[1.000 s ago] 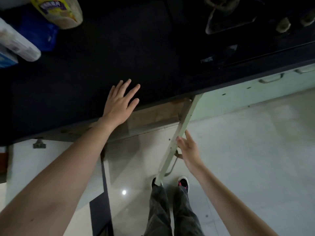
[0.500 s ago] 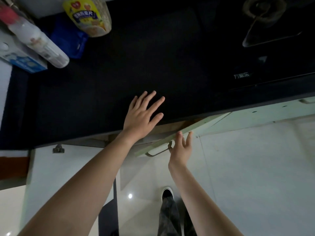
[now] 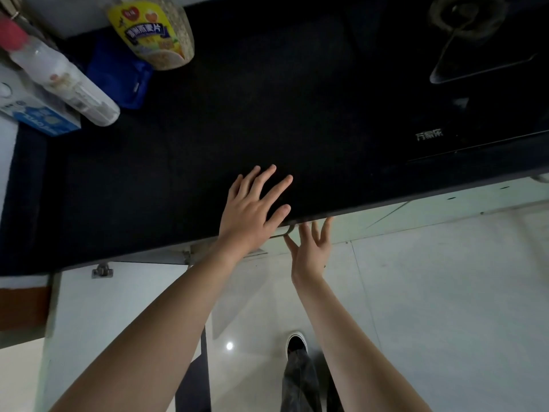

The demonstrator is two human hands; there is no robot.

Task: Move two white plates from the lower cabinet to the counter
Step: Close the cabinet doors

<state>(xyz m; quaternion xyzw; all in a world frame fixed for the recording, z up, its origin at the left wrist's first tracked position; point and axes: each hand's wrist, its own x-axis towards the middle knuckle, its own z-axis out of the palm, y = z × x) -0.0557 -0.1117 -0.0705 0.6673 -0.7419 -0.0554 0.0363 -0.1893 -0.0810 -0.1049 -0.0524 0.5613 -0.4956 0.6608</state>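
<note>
No white plate shows anywhere in the head view. My left hand (image 3: 252, 209) lies flat on the black counter (image 3: 267, 120) near its front edge, fingers spread and holding nothing. My right hand (image 3: 312, 248) is just below the counter edge, fingers spread, its fingertips against the pale green lower cabinet door (image 3: 371, 215) beside the door's metal handle (image 3: 282, 233). The door lies almost flush with the cabinet front, so the inside of the cabinet is hidden.
At the back left of the counter stand an oat jar (image 3: 154, 31), a red-capped bottle (image 3: 59, 72), a blue bag (image 3: 118, 75) and a blue box (image 3: 38, 114). A gas hob (image 3: 475, 55) fills the back right. Another pale door (image 3: 118, 307) hangs open at lower left.
The cabinet door swung from wide open to almost shut, with my right hand following it up to the counter edge. My left hand stayed flat on the counter.
</note>
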